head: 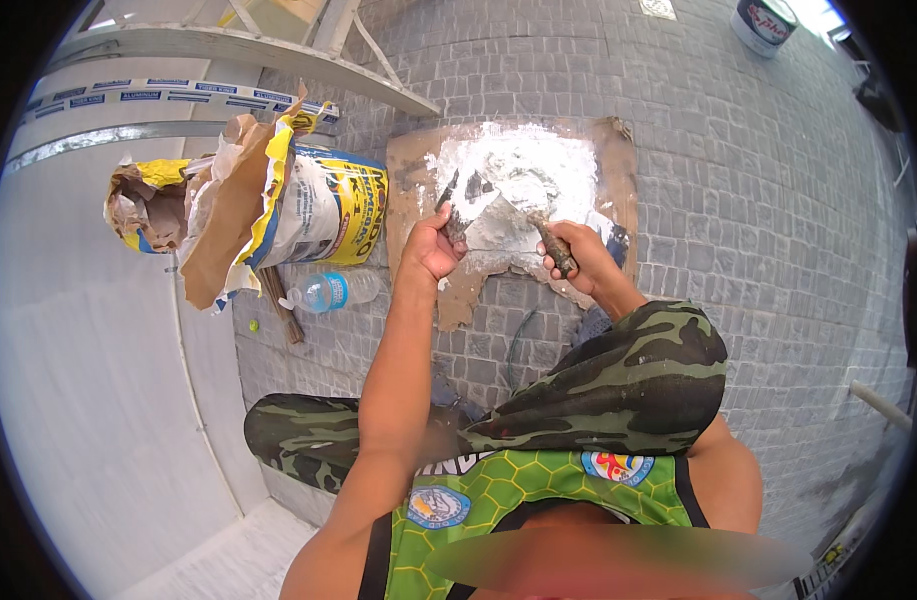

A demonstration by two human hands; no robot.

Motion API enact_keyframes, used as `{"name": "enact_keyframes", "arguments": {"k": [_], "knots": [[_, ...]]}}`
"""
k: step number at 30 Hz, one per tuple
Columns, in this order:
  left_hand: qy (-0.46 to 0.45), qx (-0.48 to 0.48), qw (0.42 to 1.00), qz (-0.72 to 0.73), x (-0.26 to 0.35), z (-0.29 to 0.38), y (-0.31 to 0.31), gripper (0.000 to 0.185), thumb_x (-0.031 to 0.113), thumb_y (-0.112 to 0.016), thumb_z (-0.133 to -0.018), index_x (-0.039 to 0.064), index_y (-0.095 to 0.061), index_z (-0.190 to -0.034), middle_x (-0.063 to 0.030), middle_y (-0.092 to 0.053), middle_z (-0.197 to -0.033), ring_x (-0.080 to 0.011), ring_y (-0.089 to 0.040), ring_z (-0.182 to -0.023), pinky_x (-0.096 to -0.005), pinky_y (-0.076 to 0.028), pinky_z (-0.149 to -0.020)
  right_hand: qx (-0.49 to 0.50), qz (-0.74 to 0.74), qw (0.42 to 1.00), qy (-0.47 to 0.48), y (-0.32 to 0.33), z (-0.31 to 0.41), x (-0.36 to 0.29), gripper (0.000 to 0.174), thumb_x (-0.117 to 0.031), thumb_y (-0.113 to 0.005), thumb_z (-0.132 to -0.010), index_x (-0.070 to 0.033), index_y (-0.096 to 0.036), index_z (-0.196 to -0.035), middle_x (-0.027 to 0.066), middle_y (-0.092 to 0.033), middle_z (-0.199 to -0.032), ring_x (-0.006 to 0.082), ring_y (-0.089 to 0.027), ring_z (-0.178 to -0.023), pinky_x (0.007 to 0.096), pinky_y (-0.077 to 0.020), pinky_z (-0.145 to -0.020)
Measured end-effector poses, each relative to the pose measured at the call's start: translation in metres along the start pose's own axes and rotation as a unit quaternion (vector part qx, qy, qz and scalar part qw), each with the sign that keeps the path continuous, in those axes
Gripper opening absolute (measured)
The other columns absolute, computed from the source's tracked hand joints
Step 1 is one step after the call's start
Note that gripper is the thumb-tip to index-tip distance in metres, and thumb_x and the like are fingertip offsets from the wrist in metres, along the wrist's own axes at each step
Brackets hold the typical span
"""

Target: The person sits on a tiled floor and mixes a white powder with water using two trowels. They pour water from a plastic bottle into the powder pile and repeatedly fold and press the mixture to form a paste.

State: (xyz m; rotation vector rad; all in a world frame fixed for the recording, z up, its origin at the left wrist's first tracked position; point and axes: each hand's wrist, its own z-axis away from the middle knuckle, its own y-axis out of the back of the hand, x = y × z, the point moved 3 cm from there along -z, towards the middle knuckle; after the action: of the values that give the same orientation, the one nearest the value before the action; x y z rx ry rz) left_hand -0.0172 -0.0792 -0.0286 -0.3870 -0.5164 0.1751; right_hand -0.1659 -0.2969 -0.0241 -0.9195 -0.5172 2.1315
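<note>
My left hand (pixel 433 247) grips a dark, plaster-smeared flat tool (pixel 454 217), perhaps a putty knife, over the near left part of a white heap of skim coat (pixel 529 165). In my right hand (pixel 582 255) is the worn handle (pixel 556 246) of a trowel. Its grey, coated blade (pixel 503 225) points left toward the other tool, at the near side of the heap. The white material lies partly wet and lumpy on a flattened sheet of cardboard (pixel 413 161), which has a torn near edge.
Left of the cardboard lies an opened skim coat bag (pixel 331 206) with torn paper. Near it are a plastic water bottle (pixel 334 291) and a bundle of thin sticks (pixel 282 304). A metal frame (pixel 278 67) stands at upper left, by a white wall (pixel 90 337). A paint can (pixel 764 26) sits on the stone paving (pixel 728 187).
</note>
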Motion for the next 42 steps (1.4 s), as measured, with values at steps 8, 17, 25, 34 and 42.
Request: {"name": "enact_keyframes", "arguments": {"k": [8, 17, 25, 34, 42], "knots": [[-0.343, 0.141, 0.904, -0.211, 0.052, 0.035, -0.005, 0.023, 0.02, -0.066, -0.093, 0.004, -0.058, -0.079, -0.0085, -0.065, -0.069, -0.0139, -0.058, -0.047, -0.0273, -0.049, -0.041, -0.037, 0.068, 0.997, 0.009, 0.02, 0.022, 0.032, 0.016, -0.021, -0.047, -0.105, -0.005, -0.048, -0.108, 0.0104, -0.06, -0.085, 0.0172, -0.06, -0.061, 0.0312, -0.0524, -0.051], [-0.333, 0.116, 0.919, -0.179, 0.072, 0.028, 0.002, 0.02, 0.023, -0.067, -0.093, 0.003, -0.061, -0.091, -0.0089, -0.067, -0.077, -0.0154, -0.062, -0.052, -0.0282, -0.052, -0.045, 0.026, 0.13, 0.983, -0.13, 0.052, 0.014, 0.119, 0.018, -0.014, -0.047, -0.105, -0.004, -0.043, -0.12, 0.0129, -0.058, -0.096, 0.0251, -0.065, -0.08, 0.0389, -0.0579, -0.066], [-0.315, 0.128, 0.928, -0.153, 0.06, 0.032, 0.021, 0.021, 0.021, -0.066, -0.094, 0.003, -0.06, -0.086, -0.0086, -0.066, -0.072, -0.0153, -0.06, -0.049, -0.0281, -0.049, -0.042, 0.001, 0.121, 0.985, -0.126, 0.026, -0.025, 0.146, 0.025, -0.017, -0.046, -0.107, -0.003, -0.04, -0.126, 0.015, -0.058, -0.102, 0.0279, -0.066, -0.087, 0.0446, -0.059, -0.072], [-0.301, 0.143, 0.931, -0.149, 0.069, 0.042, 0.043, 0.02, 0.023, -0.067, -0.093, 0.005, -0.06, -0.097, -0.0075, -0.066, -0.08, -0.0158, -0.061, -0.054, -0.0296, -0.052, -0.046, -0.134, -0.004, 0.988, -0.072, -0.043, -0.047, 0.114, 0.032, -0.026, -0.039, -0.11, 0.001, -0.042, -0.125, 0.0176, -0.063, -0.113, 0.033, -0.069, -0.1, 0.0459, -0.0612, -0.078], [-0.302, 0.134, 0.933, -0.145, 0.07, 0.045, 0.043, 0.021, 0.024, -0.067, -0.093, 0.005, -0.061, -0.099, -0.0076, -0.066, -0.081, -0.0157, -0.061, -0.056, -0.0297, -0.051, -0.048, -0.199, -0.137, 0.966, -0.09, -0.034, -0.036, 0.067, 0.038, -0.027, -0.036, -0.11, 0.007, -0.049, -0.121, 0.0236, -0.064, -0.115, 0.0353, -0.068, -0.105, 0.0385, -0.0621, -0.071]]}}
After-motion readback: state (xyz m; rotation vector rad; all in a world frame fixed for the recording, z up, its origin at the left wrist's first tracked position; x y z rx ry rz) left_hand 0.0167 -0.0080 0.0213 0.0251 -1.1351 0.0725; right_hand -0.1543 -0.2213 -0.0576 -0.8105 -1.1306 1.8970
